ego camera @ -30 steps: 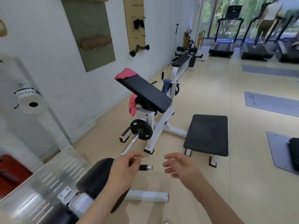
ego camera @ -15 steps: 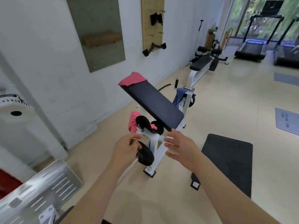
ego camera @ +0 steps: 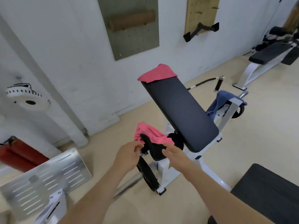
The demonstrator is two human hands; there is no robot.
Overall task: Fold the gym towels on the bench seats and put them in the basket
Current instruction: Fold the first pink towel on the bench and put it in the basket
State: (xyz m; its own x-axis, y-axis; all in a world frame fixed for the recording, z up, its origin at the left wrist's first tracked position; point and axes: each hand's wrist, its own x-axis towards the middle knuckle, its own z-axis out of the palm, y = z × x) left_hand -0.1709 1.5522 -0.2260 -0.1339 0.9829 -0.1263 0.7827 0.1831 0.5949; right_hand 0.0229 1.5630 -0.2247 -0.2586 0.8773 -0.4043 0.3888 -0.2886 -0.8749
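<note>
A pink towel [ego camera: 150, 135] hangs crumpled over the black roller pad [ego camera: 156, 150] under the slanted bench pad [ego camera: 179, 110]. A second pink towel [ego camera: 157, 72] drapes over the top end of that pad. A blue towel [ego camera: 220, 101] hangs on the white frame behind it. My left hand [ego camera: 128, 155] is just below the lower pink towel, fingers curled loosely and holding nothing. My right hand [ego camera: 175, 156] reaches over the roller pad, fingers spread, close to the towel's right edge. No basket is in view.
A black flat bench [ego camera: 267, 193] stands at the lower right. A ribbed metal footplate [ego camera: 47, 178] lies at the lower left, a red mat [ego camera: 17, 155] behind it. A barbell sleeve with a black weight plate [ego camera: 147, 175] sticks out toward me. Another bench [ego camera: 273, 54] stands far right.
I have stepped closer to the slanted bench. Both hands have moved forward and now hover at the lower pink towel on the roller pad.
</note>
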